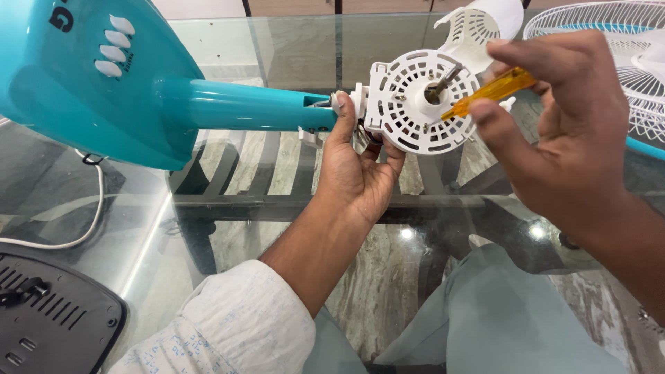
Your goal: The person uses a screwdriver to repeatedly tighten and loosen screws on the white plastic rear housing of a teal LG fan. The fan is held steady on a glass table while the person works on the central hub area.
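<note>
Screwdriver (488,91) with an amber see-through handle sits pinched in the right hand (561,131), thumb and fingers closed around it, its metal tip resting in the centre hub of a round white slotted motor plate (415,111). The left hand (357,170) cups that plate from below, fingers curled shut around its lower edge and the neck behind it. Doing this well seems to call for keeping the tip seated square in the hub while the left hand holds the plate from turning. Left of the left hand runs the teal fan stand (173,104) with white buttons. Above the right hand lie a white motor cover (481,24) and a white wire grille (609,28). Everything rests over a glass surface (138,228).
</note>
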